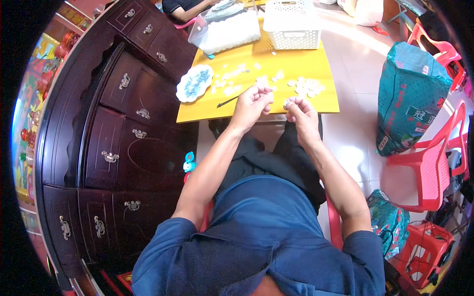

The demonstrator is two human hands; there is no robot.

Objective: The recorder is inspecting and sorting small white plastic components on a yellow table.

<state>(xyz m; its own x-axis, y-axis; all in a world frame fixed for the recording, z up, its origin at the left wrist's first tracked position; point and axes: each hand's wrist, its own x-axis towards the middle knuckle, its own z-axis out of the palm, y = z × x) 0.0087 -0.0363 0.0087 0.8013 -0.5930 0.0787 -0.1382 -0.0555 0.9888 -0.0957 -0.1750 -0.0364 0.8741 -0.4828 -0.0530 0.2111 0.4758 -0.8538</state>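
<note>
Right hand [302, 112]: grip closed on small white piece [287, 104], by tabletop [323, 104] near edge | Left hand [255, 102]: fingertips together, contents unclear | black stick [227, 101] | loose white pieces [307, 88] | scalloped dish [181, 92], left | clear bin [201, 38], perforated white basket [295, 43], far end

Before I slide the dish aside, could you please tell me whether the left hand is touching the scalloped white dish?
Apart: the head view shows yellow tabletop between the left hand and the scalloped white dish.
</note>
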